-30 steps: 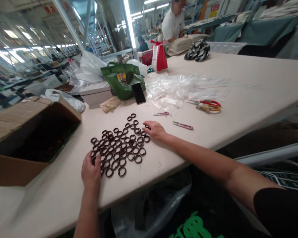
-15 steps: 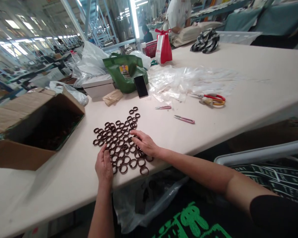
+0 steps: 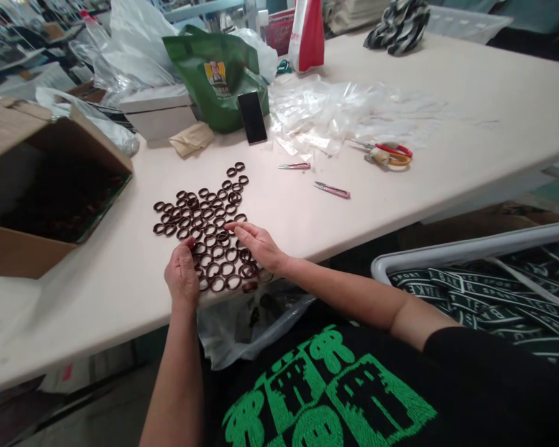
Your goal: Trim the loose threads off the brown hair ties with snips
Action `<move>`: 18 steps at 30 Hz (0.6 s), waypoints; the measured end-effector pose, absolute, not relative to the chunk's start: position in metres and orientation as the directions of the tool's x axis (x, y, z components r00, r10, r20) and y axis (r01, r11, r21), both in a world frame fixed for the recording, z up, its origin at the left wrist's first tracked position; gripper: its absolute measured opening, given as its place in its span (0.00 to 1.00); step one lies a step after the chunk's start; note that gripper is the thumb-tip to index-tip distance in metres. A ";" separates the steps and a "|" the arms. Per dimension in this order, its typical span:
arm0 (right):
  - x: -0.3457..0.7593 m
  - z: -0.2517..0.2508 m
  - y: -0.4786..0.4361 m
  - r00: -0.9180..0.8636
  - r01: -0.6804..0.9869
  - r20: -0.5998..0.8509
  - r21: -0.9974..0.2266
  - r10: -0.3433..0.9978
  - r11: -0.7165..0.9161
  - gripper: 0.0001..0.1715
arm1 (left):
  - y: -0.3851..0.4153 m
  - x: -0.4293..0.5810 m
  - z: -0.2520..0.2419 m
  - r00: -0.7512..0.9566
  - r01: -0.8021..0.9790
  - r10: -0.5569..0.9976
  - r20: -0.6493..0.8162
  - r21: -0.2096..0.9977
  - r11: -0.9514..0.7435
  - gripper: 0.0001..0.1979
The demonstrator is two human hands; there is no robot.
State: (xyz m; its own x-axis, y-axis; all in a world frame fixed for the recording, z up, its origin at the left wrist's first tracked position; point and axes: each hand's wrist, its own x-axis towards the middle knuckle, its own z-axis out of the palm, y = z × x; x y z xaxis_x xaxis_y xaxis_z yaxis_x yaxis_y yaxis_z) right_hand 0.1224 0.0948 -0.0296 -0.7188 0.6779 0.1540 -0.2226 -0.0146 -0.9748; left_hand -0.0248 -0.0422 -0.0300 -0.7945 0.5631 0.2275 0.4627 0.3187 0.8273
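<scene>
Many small dark brown rings (image 3: 222,236) lie in a spread near the front edge of the table, mostly flat, with a few overlapping. My left hand (image 3: 182,276) rests along the left side of the rings, fingers extended and slightly curved. On the right, my right hand (image 3: 257,247) reaches over the rings with its fingers stretched out, the fingertips among them. Neither hand visibly grips a ring. Some rings are partly hidden under my right hand, and a few are crowded at the table edge just below it.
At left stands an open cardboard box (image 3: 37,248) with a dark interior. Thread snips (image 3: 333,190), scissors (image 3: 389,154), a phone (image 3: 252,118) and clear plastic bags (image 3: 317,115) lie behind the rings. A plastic bag (image 3: 223,335) hangs below the edge; a bin of printed straps (image 3: 466,298) stands right.
My view has tilted down. My right hand has drawn slightly towards my left hand and the table edge, and rings near it are bunched closer to that edge.
</scene>
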 end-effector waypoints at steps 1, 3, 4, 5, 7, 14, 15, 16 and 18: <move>0.125 -0.028 0.091 -0.727 -0.229 0.153 -0.973 0.669 -0.027 0.21 | -0.044 -0.021 -0.030 -0.797 0.434 0.565 0.211 0.852 0.294 0.29; 0.132 -0.026 0.084 -0.748 -0.219 0.135 -0.974 0.650 -0.050 0.22 | -0.047 -0.014 -0.032 -0.795 0.392 0.576 0.188 0.885 0.252 0.29; 0.135 -0.025 0.081 -0.757 -0.209 0.125 -0.976 0.642 -0.056 0.22 | -0.048 -0.011 -0.033 -0.789 0.384 0.588 0.180 0.891 0.242 0.29; 0.138 -0.024 0.079 -0.766 -0.197 0.118 -0.979 0.632 -0.056 0.22 | -0.050 -0.007 -0.034 -0.781 0.380 0.601 0.173 0.894 0.236 0.29; 0.144 -0.022 0.074 -0.788 -0.170 0.106 -0.984 0.607 -0.050 0.22 | -0.055 0.000 -0.035 -0.765 0.379 0.625 0.157 0.893 0.241 0.28; 0.184 -0.013 0.056 -0.868 -0.067 0.085 -0.996 0.490 0.055 0.24 | -0.077 0.044 -0.029 -0.659 0.469 0.722 0.209 0.865 0.178 0.28; 0.192 -0.019 0.057 -0.875 -0.050 0.085 -0.995 0.477 0.085 0.24 | -0.077 0.052 -0.033 -0.644 0.511 0.727 0.239 0.841 0.177 0.28; 0.199 -0.027 0.058 -0.883 -0.030 0.075 -0.994 0.463 0.104 0.23 | -0.077 0.060 -0.037 -0.612 0.554 0.744 0.268 0.817 0.161 0.27; 0.209 -0.041 0.060 -0.896 -0.030 0.089 -0.990 0.434 0.140 0.22 | -0.079 0.073 -0.045 -0.522 0.633 0.776 0.354 0.770 0.075 0.28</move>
State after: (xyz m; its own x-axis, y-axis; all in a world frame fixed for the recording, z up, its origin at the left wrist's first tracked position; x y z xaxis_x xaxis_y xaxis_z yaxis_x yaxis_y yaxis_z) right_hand 0.2086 0.0596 -0.0413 -0.8964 0.4343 0.0886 -0.0297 0.1404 -0.9896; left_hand 0.0731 -0.0794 -0.0447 -0.5223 0.7758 0.3540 0.6334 0.0749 0.7702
